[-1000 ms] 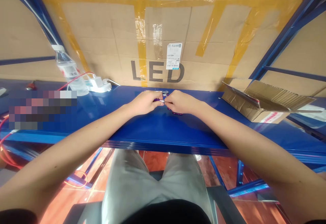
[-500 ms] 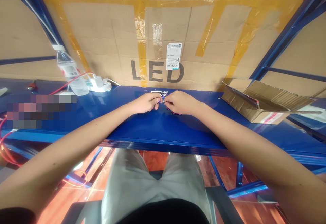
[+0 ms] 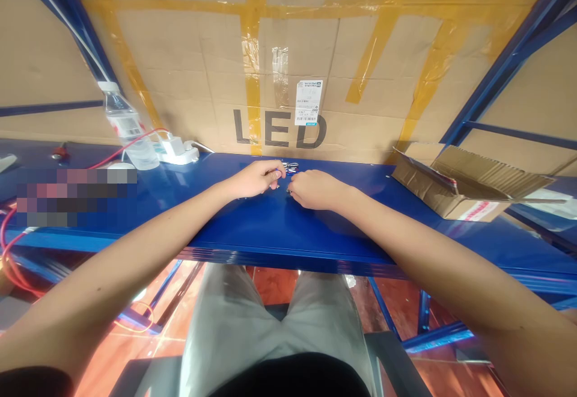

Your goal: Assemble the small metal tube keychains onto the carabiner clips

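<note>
My left hand [image 3: 258, 179] is over the blue tabletop [image 3: 270, 228], its thumb and fingers curled together; whatever is in them is too small to name. Just to its right, my right hand [image 3: 318, 189] is closed with the knuckles up. A tiny shiny bit shows at its fingertips, but its kind cannot be made out. A narrow gap separates the two hands. Behind that gap lies a small cluster of shiny metal pieces [image 3: 292, 168], partly covered by my fingers.
A large cardboard sheet marked LED [image 3: 202, 84] stands behind the table. To the left are a water bottle [image 3: 128, 129], a white power strip [image 3: 180, 153] with a red cable, and a blurred-out patch. An open cardboard box [image 3: 437, 189] sits on the right.
My hands have moved slightly apart from where they nearly met. The right hand is a little lower and further left, and the purple piece seen beneath it is out of sight.
</note>
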{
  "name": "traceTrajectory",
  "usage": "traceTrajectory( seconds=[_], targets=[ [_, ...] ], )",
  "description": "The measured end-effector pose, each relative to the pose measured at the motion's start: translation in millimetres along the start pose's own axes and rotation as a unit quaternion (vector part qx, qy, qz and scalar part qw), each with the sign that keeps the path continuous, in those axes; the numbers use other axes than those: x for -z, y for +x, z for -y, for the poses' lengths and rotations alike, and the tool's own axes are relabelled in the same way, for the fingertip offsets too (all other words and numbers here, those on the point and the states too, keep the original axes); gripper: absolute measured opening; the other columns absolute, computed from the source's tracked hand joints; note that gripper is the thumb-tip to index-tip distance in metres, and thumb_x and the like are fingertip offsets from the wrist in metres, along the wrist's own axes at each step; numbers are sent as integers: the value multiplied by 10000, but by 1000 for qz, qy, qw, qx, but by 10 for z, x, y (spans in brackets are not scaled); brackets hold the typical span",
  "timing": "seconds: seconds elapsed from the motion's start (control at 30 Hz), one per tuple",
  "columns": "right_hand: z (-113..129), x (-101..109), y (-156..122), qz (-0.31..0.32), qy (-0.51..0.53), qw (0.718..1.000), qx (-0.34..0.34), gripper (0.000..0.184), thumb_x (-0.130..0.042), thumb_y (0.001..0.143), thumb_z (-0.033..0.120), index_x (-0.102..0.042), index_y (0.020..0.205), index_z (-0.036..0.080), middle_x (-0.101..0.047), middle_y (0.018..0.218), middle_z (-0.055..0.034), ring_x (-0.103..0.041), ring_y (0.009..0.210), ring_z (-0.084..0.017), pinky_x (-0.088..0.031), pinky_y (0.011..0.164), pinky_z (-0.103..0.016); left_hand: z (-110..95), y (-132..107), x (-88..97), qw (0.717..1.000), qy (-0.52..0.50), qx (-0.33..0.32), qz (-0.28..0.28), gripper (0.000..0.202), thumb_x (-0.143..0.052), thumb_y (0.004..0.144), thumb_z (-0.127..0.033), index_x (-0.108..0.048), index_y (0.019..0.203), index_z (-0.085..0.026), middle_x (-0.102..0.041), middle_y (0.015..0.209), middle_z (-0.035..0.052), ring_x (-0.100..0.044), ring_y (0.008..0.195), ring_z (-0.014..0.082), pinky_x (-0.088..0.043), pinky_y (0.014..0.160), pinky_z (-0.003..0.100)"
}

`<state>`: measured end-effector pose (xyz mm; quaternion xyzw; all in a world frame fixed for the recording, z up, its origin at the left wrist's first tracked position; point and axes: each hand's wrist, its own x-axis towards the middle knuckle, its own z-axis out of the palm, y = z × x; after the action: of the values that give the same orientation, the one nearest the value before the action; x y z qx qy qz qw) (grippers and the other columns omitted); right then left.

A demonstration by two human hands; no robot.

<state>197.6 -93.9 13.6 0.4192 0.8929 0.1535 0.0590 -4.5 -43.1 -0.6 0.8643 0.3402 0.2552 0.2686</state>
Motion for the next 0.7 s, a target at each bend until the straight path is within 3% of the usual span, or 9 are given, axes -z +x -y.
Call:
traceTrajectory(
  seconds=[0.37,0.53,0.7],
  targets=[
    [-23,-16,38,-36,68,997,3,160,-567,980,184,-711,1027,134,-729,1091,-172,-692,951,-276,-472,776,-342,109,11,70,999,0,1,-32,193,-477,1004,-340,-598,983,-191,-636,739,-14,-492,555,101,-439,615,233],
    [-102,-89,48,-98,134,985,52,235,-567,958,106,-696,1147,157,-692,1194,-142,-651,1061,-251,-471,846,-337,145,18,90,999,-7,-2,-36,172,-506,993,-338,-593,985,-190,-630,734,-13,-502,558,103,-435,600,235],
    [-150,-172,147,-112,174,972,114,246,-513,946,40,-723,979,162,-710,1104,-105,-640,998,-212,-455,860,-329,179,25,106,999,-13,1,-41,162,-528,987,-343,-586,977,-192,-628,740,-3,-512,534,100,-423,545,230]
  ],
)
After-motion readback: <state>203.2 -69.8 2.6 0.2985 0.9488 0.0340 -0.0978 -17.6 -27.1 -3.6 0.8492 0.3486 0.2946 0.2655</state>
